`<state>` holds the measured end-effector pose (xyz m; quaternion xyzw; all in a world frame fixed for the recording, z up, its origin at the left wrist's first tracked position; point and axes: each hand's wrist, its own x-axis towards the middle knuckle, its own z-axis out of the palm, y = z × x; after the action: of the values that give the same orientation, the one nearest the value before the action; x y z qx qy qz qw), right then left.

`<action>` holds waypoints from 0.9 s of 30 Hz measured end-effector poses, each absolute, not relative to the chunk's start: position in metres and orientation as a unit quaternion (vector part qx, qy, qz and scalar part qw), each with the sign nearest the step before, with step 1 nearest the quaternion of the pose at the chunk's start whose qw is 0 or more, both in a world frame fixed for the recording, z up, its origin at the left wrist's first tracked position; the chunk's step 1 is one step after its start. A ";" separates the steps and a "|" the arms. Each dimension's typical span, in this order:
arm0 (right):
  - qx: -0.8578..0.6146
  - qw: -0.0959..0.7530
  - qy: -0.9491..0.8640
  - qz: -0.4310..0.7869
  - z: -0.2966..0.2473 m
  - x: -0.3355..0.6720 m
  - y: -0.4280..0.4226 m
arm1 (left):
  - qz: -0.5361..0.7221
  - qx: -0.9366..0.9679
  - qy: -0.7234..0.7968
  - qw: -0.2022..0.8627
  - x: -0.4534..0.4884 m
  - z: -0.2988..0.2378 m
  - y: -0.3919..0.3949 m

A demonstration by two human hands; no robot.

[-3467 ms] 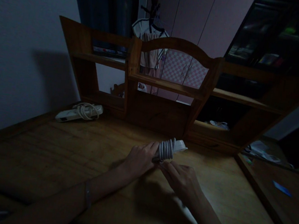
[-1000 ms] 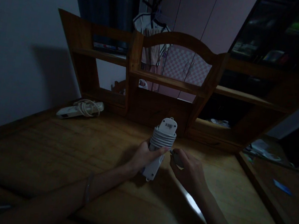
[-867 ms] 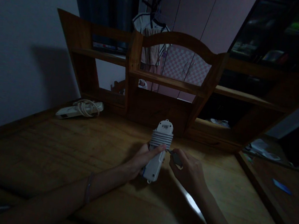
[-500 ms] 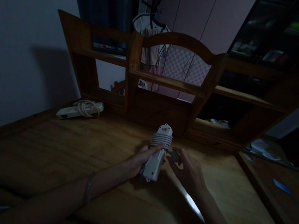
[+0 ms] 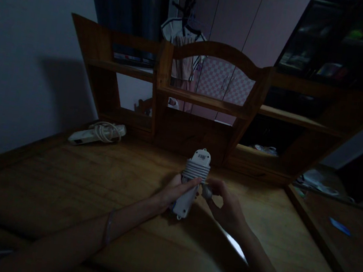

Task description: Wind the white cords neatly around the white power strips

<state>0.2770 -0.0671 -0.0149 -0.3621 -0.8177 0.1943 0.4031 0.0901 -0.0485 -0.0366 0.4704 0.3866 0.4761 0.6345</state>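
Note:
A white power strip [image 5: 186, 202] is held tilted above the wooden desk, its back with a small label facing me. Its grey-white cord [image 5: 196, 170] is wound in several turns around the upper half. My left hand [image 5: 174, 193] grips the strip from the left, thumb lying across it just below the coils. On the right side of the strip, my right hand [image 5: 227, 206] pinches the plug [image 5: 206, 191] at the cord's end, close against the lowest turn. The fingers of my left hand behind the strip are hidden.
A second power strip [image 5: 98, 134] with its cord bundled on top lies at the desk's back left. The wooden desk [image 5: 60, 191] backs onto a shelf unit [image 5: 203, 96]. A blue object [image 5: 339, 226] and papers lie on a surface at the right. The room is dim.
My right hand has brought the plug leftward and slightly down, closer to the strip's side. The strip has tilted slightly; my left hand keeps its hold.

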 end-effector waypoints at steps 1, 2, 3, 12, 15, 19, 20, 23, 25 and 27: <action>-0.358 0.418 -0.807 0.213 -0.015 0.276 -0.067 | 0.478 0.470 0.385 0.634 0.091 -0.036 -0.049; -0.355 0.430 -0.797 0.232 -0.015 0.276 -0.066 | 0.480 0.468 0.382 0.636 0.091 -0.036 -0.050; -0.354 0.439 -0.787 0.251 -0.015 0.275 -0.066 | 0.484 0.465 0.376 0.639 0.092 -0.036 -0.050; -0.411 0.520 -0.698 0.271 -0.019 0.277 -0.056 | 0.480 0.357 0.293 0.746 0.097 -0.037 -0.047; -0.403 0.515 -0.675 0.343 -0.018 0.277 -0.054 | 0.466 0.338 0.264 0.774 0.098 -0.037 -0.046; -0.406 0.503 -0.656 0.389 -0.019 0.276 -0.055 | 0.483 0.338 0.222 0.777 0.098 -0.038 -0.044; -0.405 0.505 -0.651 0.396 -0.018 0.275 -0.055 | 0.490 0.341 0.218 0.772 0.097 -0.038 -0.044; -0.396 0.498 -0.639 0.432 -0.017 0.274 -0.058 | 0.496 0.362 0.222 0.757 0.095 -0.037 -0.044; -0.405 0.479 -0.638 0.447 -0.016 0.273 -0.061 | 0.492 0.380 0.227 0.750 0.094 -0.037 -0.046; -0.419 0.454 -0.648 0.446 -0.016 0.272 -0.064 | 0.489 0.391 0.234 0.744 0.094 -0.037 -0.048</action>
<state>0.2724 -0.0636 -0.0158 -0.4188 -0.6476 0.4458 0.4544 0.0942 -0.0475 -0.0368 0.3913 0.2339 0.4887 0.7439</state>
